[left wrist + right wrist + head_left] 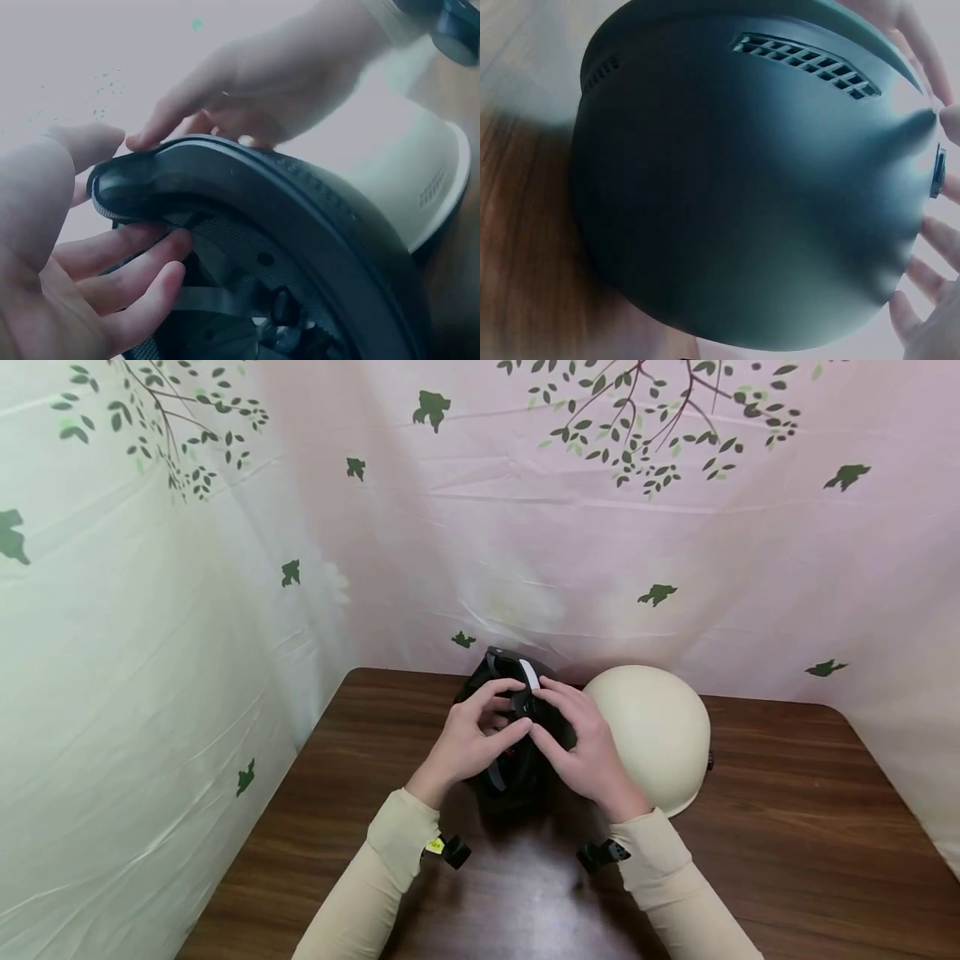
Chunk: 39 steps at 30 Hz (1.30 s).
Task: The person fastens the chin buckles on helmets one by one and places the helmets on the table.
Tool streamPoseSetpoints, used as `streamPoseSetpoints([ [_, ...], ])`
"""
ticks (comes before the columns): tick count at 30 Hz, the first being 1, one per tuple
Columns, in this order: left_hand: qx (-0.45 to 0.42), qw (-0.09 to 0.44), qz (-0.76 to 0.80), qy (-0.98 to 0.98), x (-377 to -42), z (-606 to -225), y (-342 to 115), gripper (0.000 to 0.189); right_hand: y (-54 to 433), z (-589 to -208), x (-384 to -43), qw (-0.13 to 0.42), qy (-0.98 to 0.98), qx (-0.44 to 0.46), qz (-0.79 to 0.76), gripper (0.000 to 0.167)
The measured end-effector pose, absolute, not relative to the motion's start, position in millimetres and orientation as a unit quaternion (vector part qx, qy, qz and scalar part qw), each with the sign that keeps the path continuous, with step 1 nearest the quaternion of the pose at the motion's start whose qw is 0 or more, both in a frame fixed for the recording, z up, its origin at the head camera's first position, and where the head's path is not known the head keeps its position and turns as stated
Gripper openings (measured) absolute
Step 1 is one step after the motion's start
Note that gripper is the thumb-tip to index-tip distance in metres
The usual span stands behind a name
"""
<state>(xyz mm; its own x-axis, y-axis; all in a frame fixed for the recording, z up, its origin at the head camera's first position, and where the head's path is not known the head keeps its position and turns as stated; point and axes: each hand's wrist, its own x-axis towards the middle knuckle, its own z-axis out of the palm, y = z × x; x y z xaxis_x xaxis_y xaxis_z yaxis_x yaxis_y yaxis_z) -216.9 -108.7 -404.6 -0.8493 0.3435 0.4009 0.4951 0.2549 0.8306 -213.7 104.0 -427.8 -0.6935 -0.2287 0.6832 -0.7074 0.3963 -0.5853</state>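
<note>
A black helmet point(510, 802) stands tilted on the table, its hollow inside turned toward my left. Dark straps point(206, 298) and padding show inside it in the left wrist view. My left hand point(476, 739) grips the rim, with several fingers reaching inside and the thumb at the outer edge. On the other side, my right hand point(581, 743) holds the same rim area, its spread fingertips against the outer shell. Both thumbs come close together at the edge. A vent grille point(806, 64) shows on the shell in the right wrist view.
A cream helmet point(648, 735) sits dome up just right of the black one, partly behind my right hand. The dark wooden table point(795, 810) ends at a pale curtain point(510, 535) with printed leaves, which also hangs along the left side.
</note>
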Motion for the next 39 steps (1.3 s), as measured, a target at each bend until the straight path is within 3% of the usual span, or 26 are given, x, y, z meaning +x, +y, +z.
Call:
streamPoseSetpoints([
  [5, -0.245, 0.054, -0.586, -0.771, -215.2, -404.8, -107.5, 0.046, 106.3, -432.4, -212.2, 0.24, -0.804, 0.267, 0.474, 0.045],
  [16, -0.214, -0.036, -0.698, -0.683, -217.3, -411.1, -107.4, 0.048, 110.5, -433.6, -209.2, 0.201, -0.825, 0.232, 0.475, 0.049],
  [27, -0.176, -0.04, -0.767, -0.616, -221.6, -416.6, -117.0, 0.046, 103.5, -430.6, -209.3, 0.203, -0.832, 0.237, 0.458, 0.054],
  [39, -0.197, -0.034, -0.842, -0.501, -222.9, -426.3, -133.5, 0.045, 104.0, -430.7, -209.9, 0.188, -0.832, 0.236, 0.466, 0.061],
])
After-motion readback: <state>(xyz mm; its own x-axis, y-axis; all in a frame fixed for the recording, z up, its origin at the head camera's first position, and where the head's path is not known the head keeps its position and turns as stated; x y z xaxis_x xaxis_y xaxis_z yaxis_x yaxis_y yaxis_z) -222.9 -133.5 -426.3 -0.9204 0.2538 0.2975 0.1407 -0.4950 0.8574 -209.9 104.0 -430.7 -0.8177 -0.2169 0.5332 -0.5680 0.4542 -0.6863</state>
